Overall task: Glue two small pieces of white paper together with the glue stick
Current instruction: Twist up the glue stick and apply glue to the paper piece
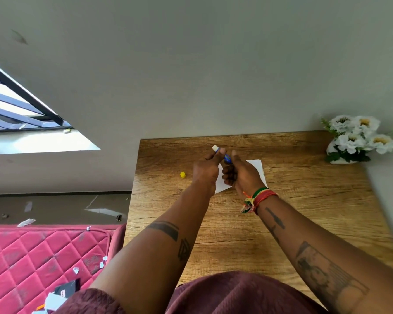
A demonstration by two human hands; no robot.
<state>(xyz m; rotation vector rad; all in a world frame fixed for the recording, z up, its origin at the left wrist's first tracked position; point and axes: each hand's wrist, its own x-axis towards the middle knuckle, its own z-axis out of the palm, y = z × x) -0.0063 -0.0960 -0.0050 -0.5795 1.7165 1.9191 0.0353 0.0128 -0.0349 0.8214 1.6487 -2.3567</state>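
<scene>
Both hands meet over the far middle of the wooden table [304, 211] and hold a blue glue stick [227, 157] between them. Its white glue tip [215, 148] is bare and points up and to the left. My left hand [205, 172] pinches the stick near the tip. My right hand [242, 175] wraps the lower end. The yellow cap [183, 175] lies on the table to the left of my left hand. White paper [256, 169] lies flat under the hands, partly hidden, so I cannot tell whether it is one piece or two.
A white vase of white flowers [356, 141] stands at the table's far right corner against the wall. To the left of the table is a red quilted mattress [36, 254] with paper scraps. A grey wall runs along the table's back edge.
</scene>
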